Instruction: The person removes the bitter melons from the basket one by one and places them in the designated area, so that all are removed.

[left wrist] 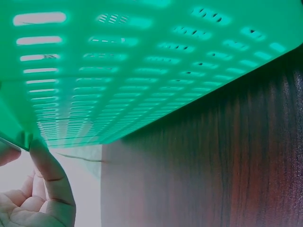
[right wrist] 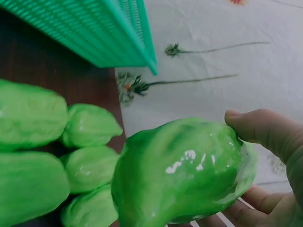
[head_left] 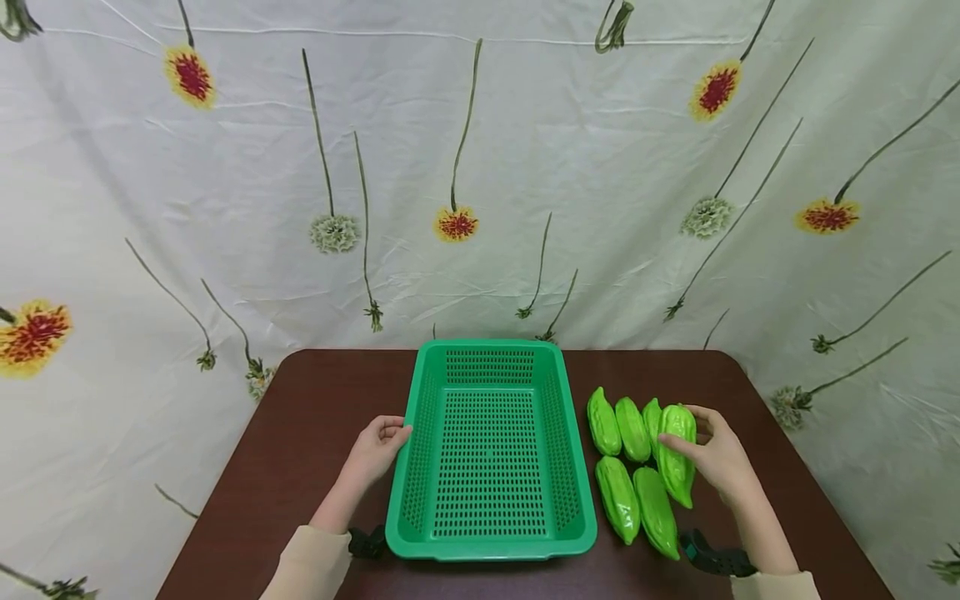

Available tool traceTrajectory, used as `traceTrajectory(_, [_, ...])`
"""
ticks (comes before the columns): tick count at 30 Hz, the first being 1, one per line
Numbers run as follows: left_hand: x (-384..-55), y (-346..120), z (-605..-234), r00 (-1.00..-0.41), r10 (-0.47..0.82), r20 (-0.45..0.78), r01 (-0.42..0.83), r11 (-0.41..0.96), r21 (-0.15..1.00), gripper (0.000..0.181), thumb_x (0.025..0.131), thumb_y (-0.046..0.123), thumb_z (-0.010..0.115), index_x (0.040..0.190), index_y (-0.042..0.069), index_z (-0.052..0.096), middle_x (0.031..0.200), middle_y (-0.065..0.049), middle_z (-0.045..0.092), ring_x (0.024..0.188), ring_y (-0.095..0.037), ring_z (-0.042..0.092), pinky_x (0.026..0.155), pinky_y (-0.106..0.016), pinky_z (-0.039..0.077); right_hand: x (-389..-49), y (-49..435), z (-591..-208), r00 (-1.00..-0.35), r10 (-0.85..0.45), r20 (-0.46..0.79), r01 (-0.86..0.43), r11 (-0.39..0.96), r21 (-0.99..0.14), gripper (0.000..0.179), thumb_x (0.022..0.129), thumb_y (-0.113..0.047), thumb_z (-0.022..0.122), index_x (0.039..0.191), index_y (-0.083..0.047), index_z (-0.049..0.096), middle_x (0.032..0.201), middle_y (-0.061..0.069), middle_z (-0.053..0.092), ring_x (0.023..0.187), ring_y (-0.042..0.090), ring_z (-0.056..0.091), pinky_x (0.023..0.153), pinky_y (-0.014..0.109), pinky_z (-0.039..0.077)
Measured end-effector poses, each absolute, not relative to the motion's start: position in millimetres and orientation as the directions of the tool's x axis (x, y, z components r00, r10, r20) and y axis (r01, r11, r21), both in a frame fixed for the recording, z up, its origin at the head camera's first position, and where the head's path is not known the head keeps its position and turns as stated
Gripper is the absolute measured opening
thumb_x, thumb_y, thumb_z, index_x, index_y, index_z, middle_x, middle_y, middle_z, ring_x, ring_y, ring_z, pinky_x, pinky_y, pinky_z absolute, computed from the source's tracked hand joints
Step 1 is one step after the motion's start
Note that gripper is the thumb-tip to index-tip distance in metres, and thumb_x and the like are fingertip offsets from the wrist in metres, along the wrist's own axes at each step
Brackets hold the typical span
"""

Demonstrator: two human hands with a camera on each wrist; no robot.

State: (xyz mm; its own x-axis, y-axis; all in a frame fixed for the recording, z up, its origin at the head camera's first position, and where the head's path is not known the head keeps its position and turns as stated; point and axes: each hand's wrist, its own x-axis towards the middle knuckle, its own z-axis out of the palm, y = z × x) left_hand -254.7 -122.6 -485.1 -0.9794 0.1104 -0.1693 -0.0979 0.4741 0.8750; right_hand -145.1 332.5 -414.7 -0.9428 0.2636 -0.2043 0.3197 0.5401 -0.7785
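A green plastic basket (head_left: pixel 491 547) with slotted walls and floor sits on the dark table, and no item shows inside it. My left hand (head_left: pixel 372 450) pinches its left rim; the left wrist view shows the thumb and a finger (left wrist: pixel 52 177) at that edge. To the right of the basket, my right hand (head_left: pixel 716 457) holds a glossy green bitter melon (head_left: pixel 678 467) between thumb and fingers. In the right wrist view this bitter melon (right wrist: pixel 184 172) appears raised above the others. Several more bitter melons (head_left: pixel 618 498) lie in two rows beside the basket.
The dark wood-grain table (head_left: pixel 300 417) has rounded far corners. A pale cloth (head_left: pixel 420 167) printed with flowers hangs behind it and down both sides. A black wrist strap (head_left: pixel 716 557) is on the right wrist, and another dark strap (head_left: pixel 366 543) on the left.
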Motion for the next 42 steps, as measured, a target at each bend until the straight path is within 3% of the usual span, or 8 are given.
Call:
traceTrajectory(18, [-252.8,-120.3,-485.7,-0.983,0.099,-0.157,-0.094,0.460,0.883,0.038,0.102,0.021,0.056,0.129,-0.005,0.052,0.116,-0.023,0.059,0.102,-0.030,0.061,0.080,-0.038,0.052,-128.5,361.4,-463.8,-0.904,0.305,-0.300,0.423,0.529,-0.736,0.081,0.096,-0.033,0.064,0.154,0.001,0.019,0.153,0.032,0.024,0.133,0.049,0.035,0.095,0.057,0.044])
traceTrajectory(42, [-251.8,-120.0,-489.3,-0.987,0.078,-0.143,-0.095,0.440,0.893,0.035,0.102,0.020,0.055,0.128,-0.003,0.053,0.113,-0.019,0.060,0.100,-0.027,0.061,0.078,-0.032,0.049,-119.1,367.3,-507.3,-0.878,0.285,-0.384,0.479,0.523,-0.705,0.091,0.088,-0.041,0.072,0.151,0.005,0.025,0.147,0.038,0.029,0.131,0.056,0.034,0.096,0.060,0.043])
